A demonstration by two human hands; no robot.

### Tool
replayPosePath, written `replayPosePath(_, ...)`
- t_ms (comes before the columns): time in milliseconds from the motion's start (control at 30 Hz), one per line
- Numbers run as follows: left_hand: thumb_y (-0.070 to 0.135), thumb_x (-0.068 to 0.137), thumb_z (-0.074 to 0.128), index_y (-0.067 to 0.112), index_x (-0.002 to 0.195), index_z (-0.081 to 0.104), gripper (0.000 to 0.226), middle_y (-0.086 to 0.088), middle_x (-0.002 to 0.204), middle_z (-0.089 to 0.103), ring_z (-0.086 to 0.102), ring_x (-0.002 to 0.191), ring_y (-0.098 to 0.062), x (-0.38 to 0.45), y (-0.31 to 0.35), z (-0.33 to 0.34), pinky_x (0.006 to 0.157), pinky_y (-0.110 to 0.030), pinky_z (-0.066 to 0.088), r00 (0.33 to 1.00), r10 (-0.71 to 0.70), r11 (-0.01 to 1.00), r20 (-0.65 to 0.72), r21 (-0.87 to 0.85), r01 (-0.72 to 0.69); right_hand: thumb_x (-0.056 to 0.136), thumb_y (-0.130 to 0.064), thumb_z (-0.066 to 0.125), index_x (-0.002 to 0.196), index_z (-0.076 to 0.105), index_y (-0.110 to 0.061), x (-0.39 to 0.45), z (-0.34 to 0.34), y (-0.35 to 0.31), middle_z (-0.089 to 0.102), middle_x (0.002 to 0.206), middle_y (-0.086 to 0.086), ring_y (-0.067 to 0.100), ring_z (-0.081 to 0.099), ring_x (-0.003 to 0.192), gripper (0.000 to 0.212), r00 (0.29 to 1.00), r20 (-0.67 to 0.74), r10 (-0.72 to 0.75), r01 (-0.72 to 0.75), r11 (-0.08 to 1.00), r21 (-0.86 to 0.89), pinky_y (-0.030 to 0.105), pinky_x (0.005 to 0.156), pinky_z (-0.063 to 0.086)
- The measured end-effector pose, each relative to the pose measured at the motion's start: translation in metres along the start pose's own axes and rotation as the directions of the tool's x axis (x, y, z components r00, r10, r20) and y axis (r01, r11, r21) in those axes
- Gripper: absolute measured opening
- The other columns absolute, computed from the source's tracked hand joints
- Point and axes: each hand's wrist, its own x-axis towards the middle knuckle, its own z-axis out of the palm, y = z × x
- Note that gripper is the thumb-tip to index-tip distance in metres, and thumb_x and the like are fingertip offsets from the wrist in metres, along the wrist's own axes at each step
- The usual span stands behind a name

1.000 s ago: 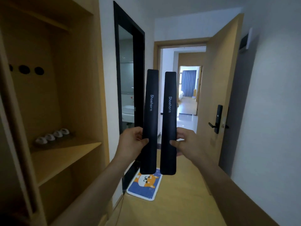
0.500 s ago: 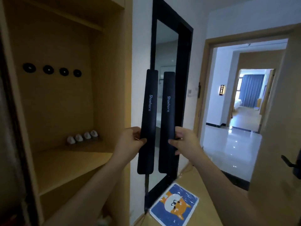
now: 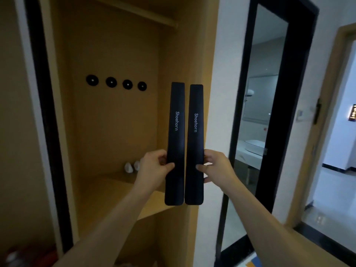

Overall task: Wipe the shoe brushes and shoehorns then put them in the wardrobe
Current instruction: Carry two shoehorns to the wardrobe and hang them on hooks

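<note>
Two long black shoehorns marked "Shoehorn" stand upright side by side in front of the open wooden wardrobe [image 3: 188, 54]. My left hand [image 3: 154, 168] pinches the left shoehorn [image 3: 176, 132] near its lower third. My right hand [image 3: 216, 166] pinches the right shoehorn [image 3: 195, 135] at the same height. Both shoehorns hover before the wardrobe's right side panel, above the front edge of its shelf [image 3: 107, 197]. No shoe brushes are in view.
Several black round pegs [image 3: 116, 83] line the wardrobe's back panel. Small white objects [image 3: 129, 167] sit at the back of the shelf. A black-framed glass door [image 3: 269, 112] stands to the right, with a doorway beyond it. Red items [image 3: 28, 255] lie at the bottom left.
My view has swung left toward the wardrobe, which now fills the left and centre. The shoehorns stay upright in both hands and now sit in front of the wardrobe opening.
</note>
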Motion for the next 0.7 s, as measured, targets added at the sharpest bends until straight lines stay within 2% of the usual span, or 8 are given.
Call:
replayPosePath(100, 0.015, 0.085, 0.070, 0.029, 0.090, 0.069, 0.014, 0.009, 0.087, 0.072, 0.069, 0.086, -0.006, 0.046, -0.022, -0.019, 0.076, -0.036, 0.060, 1.000, 0.004, 0.999, -0.028, 0.039, -0.002, 0.090, -0.001, 0.066, 0.100, 0.068, -0.031, 0.053, 0.022, 0.000, 0.071, 0.097, -0.002, 0.014, 0.069, 0.088, 0.032, 0.999, 0.022, -0.040, 0.040, 0.999, 0.010, 0.040, 0.062, 0.063)
replayPosePath(200, 0.016, 0.086, 0.071, 0.035, 0.089, 0.068, 0.019, 0.014, 0.086, 0.072, 0.069, 0.081, -0.004, 0.086, -0.041, -0.040, 0.066, -0.023, 0.058, 0.998, -0.011, 0.999, -0.066, 0.045, 0.014, 0.089, -0.003, 0.069, 0.097, 0.068, -0.033, 0.103, 0.046, 0.000, 0.072, 0.094, -0.007, 0.010, 0.070, 0.085, 0.031, 0.997, 0.024, -0.075, 0.075, 0.997, 0.009, 0.041, 0.064, 0.063)
replayPosePath(333, 0.015, 0.087, 0.070, 0.030, 0.095, 0.069, 0.017, 0.010, 0.092, 0.072, 0.069, 0.087, -0.004, 0.130, -0.076, -0.067, 0.079, -0.033, 0.060, 0.988, -0.067, 0.995, -0.137, 0.060, 0.075, 0.090, -0.002, 0.068, 0.109, 0.068, -0.022, 0.163, 0.085, 0.009, 0.072, 0.101, -0.003, 0.014, 0.071, 0.089, 0.028, 0.991, 0.084, -0.100, 0.098, 0.995, 0.031, 0.043, 0.065, 0.063)
replayPosePath(433, 0.013, 0.088, 0.068, 0.028, 0.099, 0.069, 0.019, 0.009, 0.096, 0.071, 0.068, 0.091, -0.007, 0.151, -0.099, -0.085, 0.081, -0.036, 0.060, 0.978, -0.126, 0.987, -0.168, 0.076, 0.140, 0.090, 0.001, 0.065, 0.110, 0.068, -0.018, 0.200, 0.113, 0.016, 0.071, 0.103, 0.000, 0.017, 0.071, 0.095, 0.028, 0.986, 0.134, -0.101, 0.089, 0.992, 0.091, 0.045, 0.070, 0.063)
replayPosePath(533, 0.013, 0.089, 0.067, 0.028, 0.099, 0.068, 0.018, 0.010, 0.096, 0.070, 0.067, 0.091, -0.006, 0.168, -0.119, -0.103, 0.079, -0.029, 0.058, 0.964, -0.148, 0.978, -0.220, 0.111, 0.175, 0.090, 0.001, 0.065, 0.106, 0.069, -0.023, 0.235, 0.144, 0.020, 0.071, 0.103, -0.004, 0.012, 0.068, 0.096, 0.030, 0.978, 0.177, -0.112, 0.085, 0.985, 0.153, 0.045, 0.076, 0.062)
replayPosePath(633, 0.012, 0.090, 0.065, 0.029, 0.097, 0.067, 0.019, 0.010, 0.096, 0.069, 0.065, 0.089, -0.002, 0.186, -0.136, -0.116, 0.072, -0.022, 0.054, 0.943, -0.177, 0.973, -0.283, 0.091, 0.210, 0.090, 0.001, 0.064, 0.105, 0.067, -0.027, 0.268, 0.176, 0.024, 0.070, 0.102, -0.005, 0.012, 0.068, 0.094, 0.032, 0.962, 0.239, -0.130, 0.078, 0.973, 0.216, 0.039, 0.072, 0.063)
replayPosePath(700, 0.010, 0.090, 0.064, 0.026, 0.099, 0.067, 0.019, 0.008, 0.098, 0.068, 0.064, 0.091, -0.004, 0.200, -0.146, -0.123, 0.072, -0.022, 0.052, 0.922, -0.218, 0.965, -0.321, 0.072, 0.253, 0.091, 0.001, 0.063, 0.106, 0.066, -0.026, 0.291, 0.195, 0.026, 0.070, 0.103, -0.003, 0.014, 0.068, 0.096, 0.031, 0.951, 0.276, -0.141, 0.071, 0.966, 0.248, 0.035, 0.071, 0.061)
